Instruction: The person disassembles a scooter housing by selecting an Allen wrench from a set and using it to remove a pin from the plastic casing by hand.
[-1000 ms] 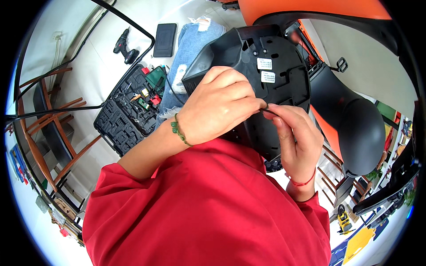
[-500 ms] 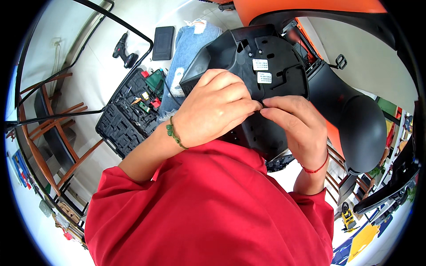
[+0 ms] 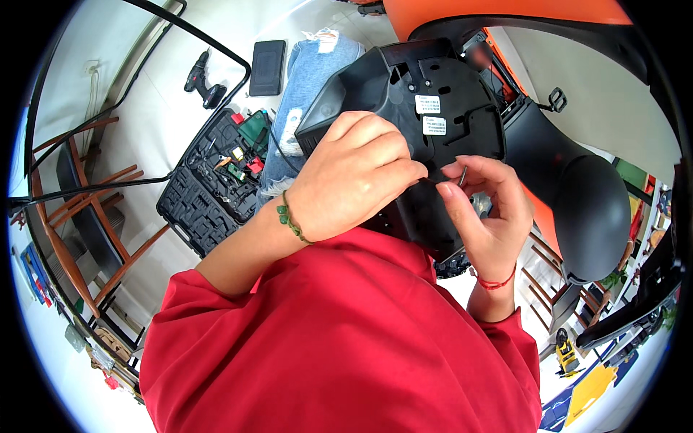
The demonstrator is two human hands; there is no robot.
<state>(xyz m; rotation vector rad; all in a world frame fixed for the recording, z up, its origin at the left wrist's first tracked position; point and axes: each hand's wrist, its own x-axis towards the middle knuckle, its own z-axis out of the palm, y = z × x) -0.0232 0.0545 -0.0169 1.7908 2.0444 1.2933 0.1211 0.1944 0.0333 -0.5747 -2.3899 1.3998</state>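
Observation:
A black plastic housing (image 3: 462,97) with two white labels (image 3: 433,125) lies before me, beside a denim-clad leg (image 3: 303,86). My left hand (image 3: 357,173), wearing a green bead bracelet, is closed over its lower middle, pinching a thin dark cord or strip (image 3: 426,180) that is mostly hidden. To its right, my right hand (image 3: 487,216), with a red string on the wrist, holds a thin shiny piece (image 3: 463,175) between forefinger and thumb, which are curved toward the left fingertips. What that piece is, I cannot make out.
An open black tool case (image 3: 188,209), a drill (image 3: 198,76) and a black flat rectangle (image 3: 267,68) lie on the floor at left, by a black tubular frame (image 3: 216,40). Wooden chairs (image 3: 86,281) stand beyond. An orange-and-black vehicle body (image 3: 563,202) fills the right side.
My right hand moved up and right half a second ago and has since turned, forefinger lifting and thumb dropping, revealing a thin shiny piece. My left hand has stayed at much the same spot.

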